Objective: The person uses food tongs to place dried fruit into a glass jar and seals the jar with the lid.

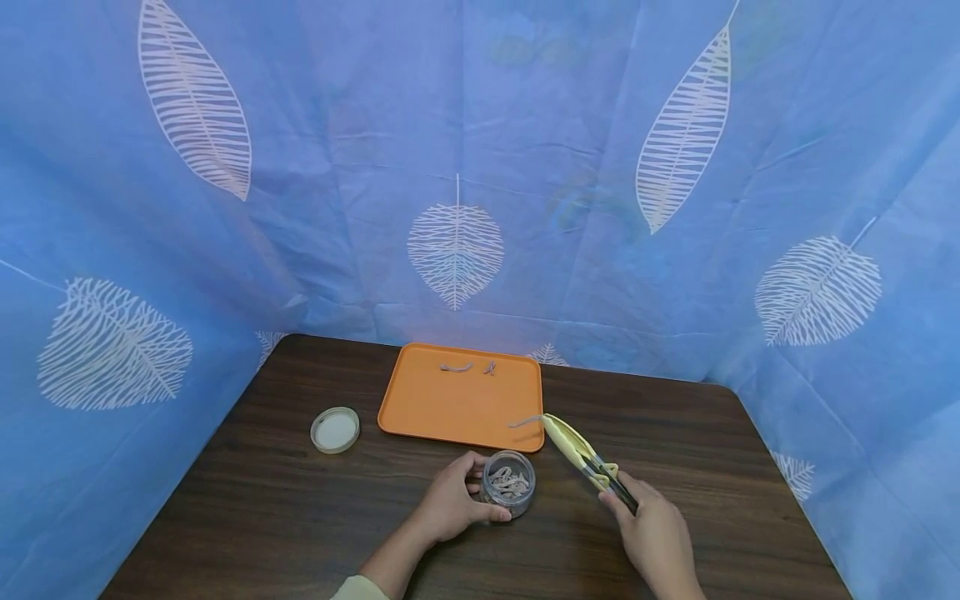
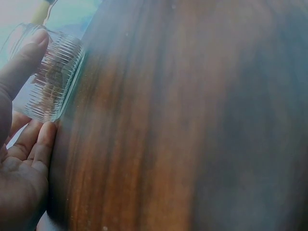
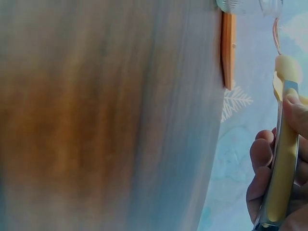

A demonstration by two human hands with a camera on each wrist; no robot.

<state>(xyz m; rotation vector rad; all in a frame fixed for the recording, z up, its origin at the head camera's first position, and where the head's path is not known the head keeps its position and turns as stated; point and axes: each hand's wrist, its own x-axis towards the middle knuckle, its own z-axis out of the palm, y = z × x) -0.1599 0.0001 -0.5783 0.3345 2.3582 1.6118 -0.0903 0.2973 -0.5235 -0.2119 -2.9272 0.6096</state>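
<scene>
One thin greyish strip [image 1: 526, 421] in yellow-and-metal tongs [image 1: 573, 451], over the rectangular orange tray [image 1: 457, 408], could fall if the right hand [image 1: 658, 533] slackens its clasping fingers; the left hand [image 1: 448, 503] grips a clear cylindrical jar [image 1: 522, 506].

Creased blue cloth backdrop [image 1: 375, 83]: hangs behind and along both sides
White line-drawn leaf prints [image 1: 456, 254]: scattered across it
Dark brown wood-grain tabletop [image 1: 720, 467]: rounded far corners, cloth just beyond
</scene>
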